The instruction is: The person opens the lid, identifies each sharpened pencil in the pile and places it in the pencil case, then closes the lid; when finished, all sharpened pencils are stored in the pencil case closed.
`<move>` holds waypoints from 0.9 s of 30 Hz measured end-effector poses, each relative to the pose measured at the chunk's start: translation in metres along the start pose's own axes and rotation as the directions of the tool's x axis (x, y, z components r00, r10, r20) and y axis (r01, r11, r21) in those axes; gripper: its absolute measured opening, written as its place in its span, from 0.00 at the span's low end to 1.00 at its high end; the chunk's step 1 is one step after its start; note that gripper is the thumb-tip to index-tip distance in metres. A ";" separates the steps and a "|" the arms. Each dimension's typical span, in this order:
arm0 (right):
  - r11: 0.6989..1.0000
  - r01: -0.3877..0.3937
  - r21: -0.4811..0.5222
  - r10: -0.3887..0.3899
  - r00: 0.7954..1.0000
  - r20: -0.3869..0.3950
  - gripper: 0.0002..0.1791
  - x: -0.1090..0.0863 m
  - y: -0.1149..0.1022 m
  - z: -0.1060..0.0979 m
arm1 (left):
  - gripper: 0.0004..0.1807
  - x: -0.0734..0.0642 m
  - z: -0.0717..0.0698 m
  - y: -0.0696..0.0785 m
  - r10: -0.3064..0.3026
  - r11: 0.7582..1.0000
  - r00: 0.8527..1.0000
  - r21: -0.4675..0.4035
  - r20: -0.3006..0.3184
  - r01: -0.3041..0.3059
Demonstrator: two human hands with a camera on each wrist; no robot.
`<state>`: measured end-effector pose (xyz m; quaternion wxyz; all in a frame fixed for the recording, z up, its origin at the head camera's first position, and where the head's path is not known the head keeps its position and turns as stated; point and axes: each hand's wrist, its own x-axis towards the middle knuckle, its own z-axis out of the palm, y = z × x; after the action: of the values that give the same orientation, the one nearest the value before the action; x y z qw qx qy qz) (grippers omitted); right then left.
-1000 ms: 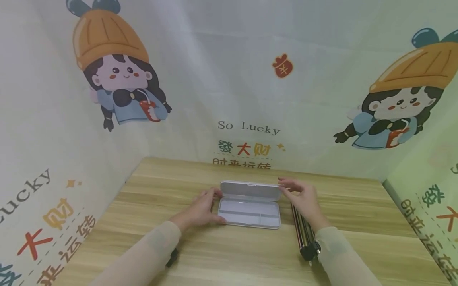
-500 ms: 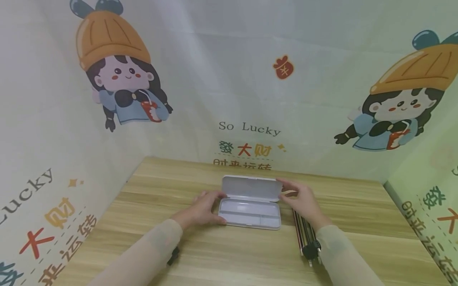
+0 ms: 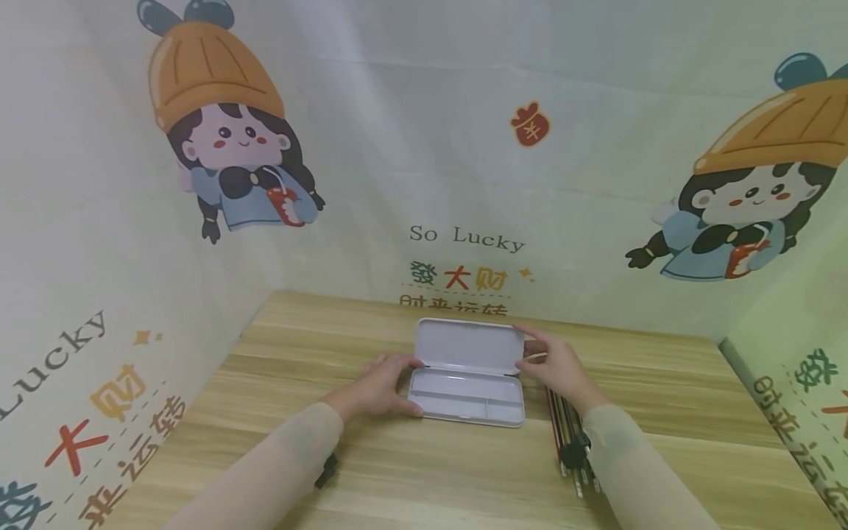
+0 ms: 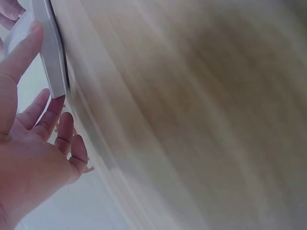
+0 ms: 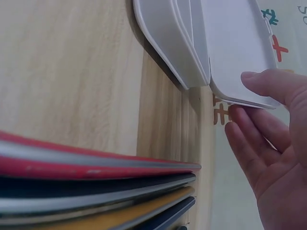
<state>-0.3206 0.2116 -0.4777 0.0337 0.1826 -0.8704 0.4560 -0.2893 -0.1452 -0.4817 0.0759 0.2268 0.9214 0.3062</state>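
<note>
A white pencil case [image 3: 445, 407] stands in the middle of the wooden table, its hinged lid [image 3: 469, 346] raised at the back and its divided inside bare. My left hand [image 3: 379, 386] holds the left end of the base, thumb at the front corner and fingers towards the hinge. In the left wrist view, that thumb lies over the edge of the case [image 4: 53, 67]. With thumb inside and fingers behind, my right hand [image 3: 558, 368] pinches the lid's right edge. The right wrist view shows this grip on the lid [image 5: 237, 52] closely.
Several pencils [image 3: 561, 419] lie in a bundle right of the case, partly hidden under the right forearm. Small black objects show under both wrists, one [image 3: 326, 471] by the left sleeve. A printed cloth backdrop [image 3: 371, 162] rises behind and beside the table.
The lid has swung further up and back, with my right hand following its edge. My left hand keeps its hold on the base, which stays about in place.
</note>
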 end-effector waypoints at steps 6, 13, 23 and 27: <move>0.999 -0.024 -0.036 0.024 1.000 0.012 0.39 0.005 0.003 0.000 | 0.41 0.003 -0.001 0.003 0.015 1.000 1.000 0.016 0.005 -0.015; 0.999 -0.032 -0.023 0.032 0.999 0.031 0.38 0.004 -0.001 0.000 | 0.44 0.003 -0.001 0.003 0.007 1.000 1.000 -0.005 0.006 -0.007; 1.000 0.002 -0.027 -0.001 1.000 0.024 0.37 -0.006 -0.003 -0.002 | 0.46 0.006 0.001 0.001 -0.010 1.000 1.000 -0.025 0.009 0.010; 0.999 0.043 0.022 -0.043 0.999 -0.013 0.35 -0.016 -0.007 -0.005 | 0.46 0.007 0.000 0.004 -0.021 0.999 1.000 -0.036 0.010 0.021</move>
<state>-0.3039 0.2170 -0.4731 0.0471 0.1986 -0.8610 0.4658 -0.2939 -0.1396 -0.4790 0.0877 0.2173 0.9177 0.3207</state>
